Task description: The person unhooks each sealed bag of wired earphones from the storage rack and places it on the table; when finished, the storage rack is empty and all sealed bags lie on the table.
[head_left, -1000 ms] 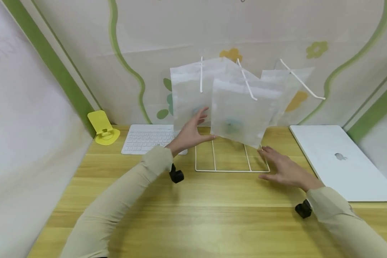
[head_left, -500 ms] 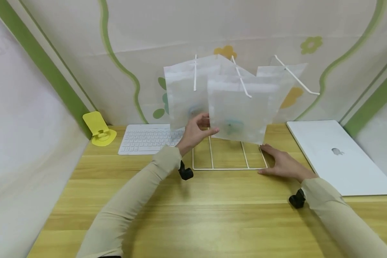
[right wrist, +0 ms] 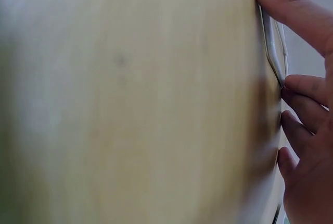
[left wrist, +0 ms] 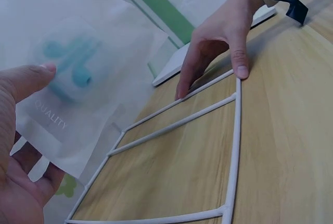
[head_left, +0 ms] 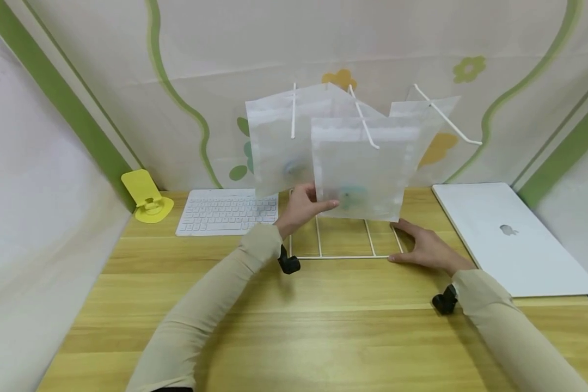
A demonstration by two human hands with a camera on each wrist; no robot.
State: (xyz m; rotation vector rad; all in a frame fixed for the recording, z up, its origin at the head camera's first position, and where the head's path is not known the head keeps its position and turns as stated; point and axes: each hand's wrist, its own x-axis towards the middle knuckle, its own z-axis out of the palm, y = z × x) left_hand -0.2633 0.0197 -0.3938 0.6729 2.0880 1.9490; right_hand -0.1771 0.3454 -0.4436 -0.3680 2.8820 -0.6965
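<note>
A white wire display rack [head_left: 348, 257] stands on the wooden table, with frosted plastic bags hanging from its prongs. The front zip bag [head_left: 367, 158] shows a blurred teal item [left wrist: 70, 67] through its film. My left hand [head_left: 301, 209] holds this bag's lower left part, its thumb in front and fingers behind, partly hidden by the bag. Another frosted bag [head_left: 276, 147] hangs at the left, and a third [head_left: 428, 128] is at the right, partly covered. My right hand [head_left: 423, 247] holds the right end of the rack's base, thumb on the front corner, fingertips by the side wire.
A white keyboard [head_left: 220, 212] lies left of the rack, beside a yellow phone stand [head_left: 149, 198]. A closed white laptop [head_left: 514, 239] lies to the right. A patterned fabric backdrop [head_left: 255, 43] rises behind the table [head_left: 313, 326].
My left hand has moved right to the front bag's lower edge and taken hold of it. My right hand has come onto the rack's base corner. The head view has shifted slightly.
</note>
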